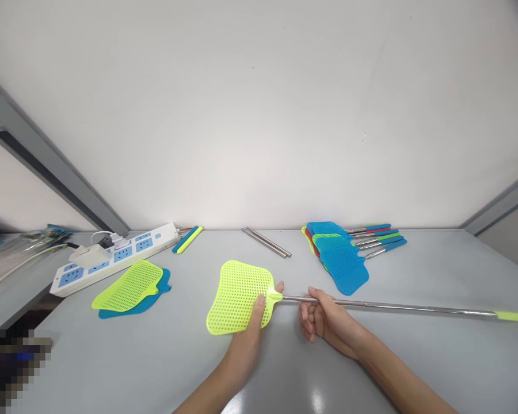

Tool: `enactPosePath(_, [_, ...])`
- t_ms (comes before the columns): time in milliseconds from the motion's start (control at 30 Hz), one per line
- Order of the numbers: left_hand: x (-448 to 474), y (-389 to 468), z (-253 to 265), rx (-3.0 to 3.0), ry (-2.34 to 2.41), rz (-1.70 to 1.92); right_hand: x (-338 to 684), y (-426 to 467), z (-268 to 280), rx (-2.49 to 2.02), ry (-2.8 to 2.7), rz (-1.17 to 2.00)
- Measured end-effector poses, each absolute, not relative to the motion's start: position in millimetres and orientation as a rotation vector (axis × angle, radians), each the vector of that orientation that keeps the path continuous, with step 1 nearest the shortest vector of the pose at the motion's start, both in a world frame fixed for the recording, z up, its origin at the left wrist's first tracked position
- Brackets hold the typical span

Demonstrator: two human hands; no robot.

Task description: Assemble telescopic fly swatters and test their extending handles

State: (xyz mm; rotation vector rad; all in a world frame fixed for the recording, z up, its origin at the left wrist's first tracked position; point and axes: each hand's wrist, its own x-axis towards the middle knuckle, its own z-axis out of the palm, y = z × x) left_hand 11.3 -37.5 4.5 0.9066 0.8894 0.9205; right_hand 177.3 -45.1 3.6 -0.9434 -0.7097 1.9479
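A yellow-green fly swatter (240, 296) with an extended telescopic metal rod lies across my two hands. My left hand (251, 339) grips the perforated head near its neck, thumb on top and fingers behind. Beneath the rod, just right of the neck, my right hand (323, 319) has its fingers curled, with the thumb and forefinger at the metal. The rod runs right to a yellow-green handle (515, 316), cut off by the picture's edge. Behind the right hand lies a pile of finished-looking fly swatters (343, 261), with blue, red and green parts and short rods.
A yellow swatter head (129, 284) overlaps a blue swatter head (166, 280) at left. Behind them stands a white power strip (132, 253) with plugs. Blue and yellow handle tubes (190, 239) and bare metal rods (266, 242) lie near the wall (259, 115).
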Motion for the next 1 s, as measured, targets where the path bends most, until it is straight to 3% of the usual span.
enactPosePath(1000, [17.2,-44.8,0.4,0.947,0.914,0.905,168.3,-48.4,5.7,-0.931,-0.776,1.909])
